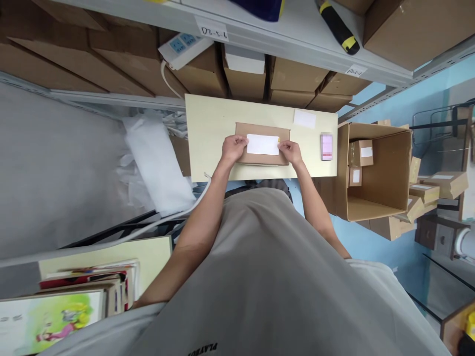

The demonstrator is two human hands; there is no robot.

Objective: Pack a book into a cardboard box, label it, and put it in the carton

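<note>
A flat brown cardboard parcel [262, 129] lies on the pale table [208, 133]. A white label [262, 144] rests on top of the parcel. My left hand [233, 148] pinches the label's left end, fingers curled. My right hand [291, 151] pinches its right end, where a small yellow bit shows. Both hands rest against the parcel's near side.
A white slip [305, 118] and a pink-screened phone [326, 147] lie on the table's right part. An open carton [374, 170] with small parcels stands right. White bags [156, 158] are left, books [74, 296] near left. Shelves with boxes [245, 69] and a power strip [183, 47] are behind.
</note>
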